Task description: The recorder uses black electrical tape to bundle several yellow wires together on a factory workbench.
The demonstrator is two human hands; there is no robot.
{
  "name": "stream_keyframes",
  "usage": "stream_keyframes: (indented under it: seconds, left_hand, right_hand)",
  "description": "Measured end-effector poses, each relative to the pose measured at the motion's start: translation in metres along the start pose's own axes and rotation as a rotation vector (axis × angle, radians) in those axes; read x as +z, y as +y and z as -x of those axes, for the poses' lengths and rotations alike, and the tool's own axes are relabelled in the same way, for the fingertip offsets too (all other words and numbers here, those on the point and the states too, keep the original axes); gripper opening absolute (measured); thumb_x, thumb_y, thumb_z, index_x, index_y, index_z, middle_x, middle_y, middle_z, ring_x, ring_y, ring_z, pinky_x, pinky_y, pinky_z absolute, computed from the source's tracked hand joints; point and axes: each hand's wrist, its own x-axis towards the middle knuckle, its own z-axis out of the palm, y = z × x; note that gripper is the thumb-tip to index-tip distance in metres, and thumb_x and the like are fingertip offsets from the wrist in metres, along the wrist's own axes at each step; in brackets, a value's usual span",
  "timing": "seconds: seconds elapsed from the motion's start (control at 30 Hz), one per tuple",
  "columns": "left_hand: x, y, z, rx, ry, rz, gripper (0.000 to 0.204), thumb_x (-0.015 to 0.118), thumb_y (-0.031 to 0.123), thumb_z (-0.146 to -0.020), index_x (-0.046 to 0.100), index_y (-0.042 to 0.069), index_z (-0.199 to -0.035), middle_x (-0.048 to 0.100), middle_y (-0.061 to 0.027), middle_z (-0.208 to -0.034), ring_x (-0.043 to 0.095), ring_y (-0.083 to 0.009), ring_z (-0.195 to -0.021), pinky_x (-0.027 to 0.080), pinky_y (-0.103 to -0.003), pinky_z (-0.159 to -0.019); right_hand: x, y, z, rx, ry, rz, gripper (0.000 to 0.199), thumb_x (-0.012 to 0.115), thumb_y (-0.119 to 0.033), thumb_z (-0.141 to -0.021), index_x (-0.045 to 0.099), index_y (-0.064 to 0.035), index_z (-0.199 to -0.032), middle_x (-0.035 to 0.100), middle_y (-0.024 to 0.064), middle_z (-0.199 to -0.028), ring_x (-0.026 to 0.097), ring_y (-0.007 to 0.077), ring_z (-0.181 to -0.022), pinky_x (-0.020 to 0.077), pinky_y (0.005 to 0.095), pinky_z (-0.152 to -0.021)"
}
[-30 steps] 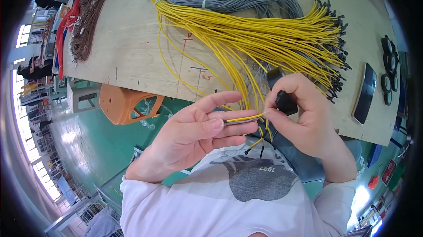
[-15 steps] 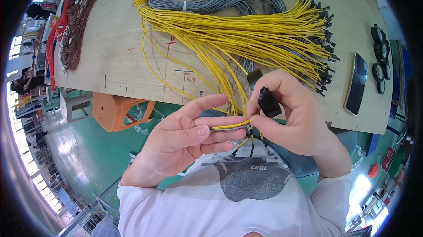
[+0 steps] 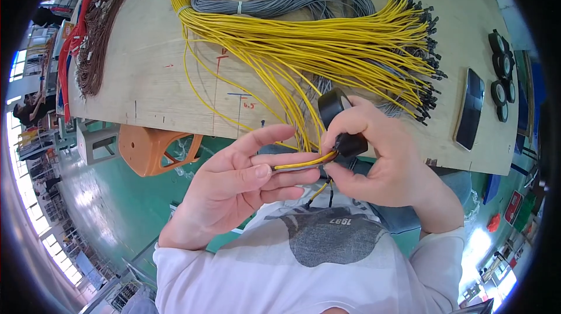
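My left hand (image 3: 236, 175) lies palm up, its thumb pressing a short length of yellow and grey cables (image 3: 295, 165) against the fingers. In my right hand (image 3: 383, 159), thumb and fingertips pinch together at the right end of those cables. A roll of black tape (image 3: 334, 105) sits against the right index finger, and more black tape (image 3: 352, 146) shows below that finger. Whether the two are joined is hidden by the finger. Several yellow cables run from the table down to my hands. Black-tipped cable ends (image 3: 315, 195) hang under them, in front of my shirt.
A thick bundle of yellow cables (image 3: 304, 33) with black connectors crosses the wooden table (image 3: 158, 74), beside a tied grey cable bundle (image 3: 280, 3). A phone (image 3: 470, 109) and several tape rolls (image 3: 499, 92) lie at right. An orange stool (image 3: 146, 150) stands left.
The tape roll has turned and risen above my right index finger, showing more of its side. My right fingertips have shifted slightly left and down along the cables; the left hand keeps its hold.
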Motion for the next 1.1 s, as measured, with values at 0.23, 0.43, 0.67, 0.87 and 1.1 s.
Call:
stream_keyframes:
  seconds: [0.23, 0.43, 0.67, 0.87, 1.1]
  left_hand:
    - [-0.0001, -0.0002, 0.0004, 0.020, -0.007, -0.028, 0.052, 0.042, 0.000, -0.085, 0.020, -0.004, -0.132, 0.037, -0.0364, -0.122, 0.049, -0.0398, -0.109, 0.047, -0.042, -0.088]
    - [0.0026, -0.0016, 0.0021, 0.059, 0.018, -0.107, 0.053, 0.044, 0.002, -0.084, 0.020, -0.005, -0.132, 0.039, -0.0348, -0.122, 0.049, -0.0392, -0.109, 0.047, -0.041, -0.087]
    - [-0.0043, 0.0017, 0.0028, 0.016, -0.090, -0.198, 0.051, 0.045, 0.011, -0.089, 0.021, 0.003, -0.133, 0.043, -0.0262, -0.125, 0.046, -0.0335, -0.114, 0.040, -0.038, -0.093]
    - [-0.0025, 0.0025, 0.0018, 0.009, -0.074, -0.201, 0.050, 0.045, 0.011, -0.089, 0.021, 0.002, -0.132, 0.043, -0.0263, -0.124, 0.047, -0.0333, -0.114, 0.040, -0.038, -0.094]
    - [-0.0036, 0.0008, 0.0029, 0.015, -0.085, -0.199, 0.051, 0.045, 0.011, -0.089, 0.020, 0.002, -0.133, 0.043, -0.0262, -0.124, 0.046, -0.0328, -0.114, 0.039, -0.038, -0.094]
  right_hand:
    - [0.0008, -0.0025, 0.0010, 0.129, 0.035, -0.146, 0.026, 0.061, -0.002, -0.067, 0.052, -0.0073, -0.091, 0.054, 0.0047, -0.081, 0.051, 0.0239, -0.071, 0.0403, 0.0316, -0.067]
    - [0.0013, -0.0015, -0.0010, 0.117, 0.031, -0.234, 0.022, 0.058, 0.000, -0.071, 0.051, -0.0044, -0.091, 0.054, 0.0064, -0.080, 0.053, 0.0177, -0.068, 0.0409, 0.0265, -0.059]
    - [-0.0014, -0.0043, 0.0003, 0.237, -0.011, -0.343, 0.024, 0.059, 0.000, -0.069, 0.051, -0.0044, -0.091, 0.054, 0.0063, -0.080, 0.053, 0.0191, -0.067, 0.0414, 0.0277, -0.060]
    - [-0.0026, -0.0018, -0.0005, 0.032, -0.030, -0.092, 0.026, 0.060, -0.001, -0.068, 0.052, -0.0079, -0.091, 0.055, 0.0026, -0.080, 0.052, 0.0169, -0.064, 0.0375, 0.0274, -0.060]
    - [-0.0030, -0.0006, 0.0000, 0.122, -0.022, -0.251, 0.022, 0.058, 0.001, -0.070, 0.054, -0.0061, -0.090, 0.055, 0.0027, -0.080, 0.050, 0.0129, -0.065, 0.0386, 0.0253, -0.059]
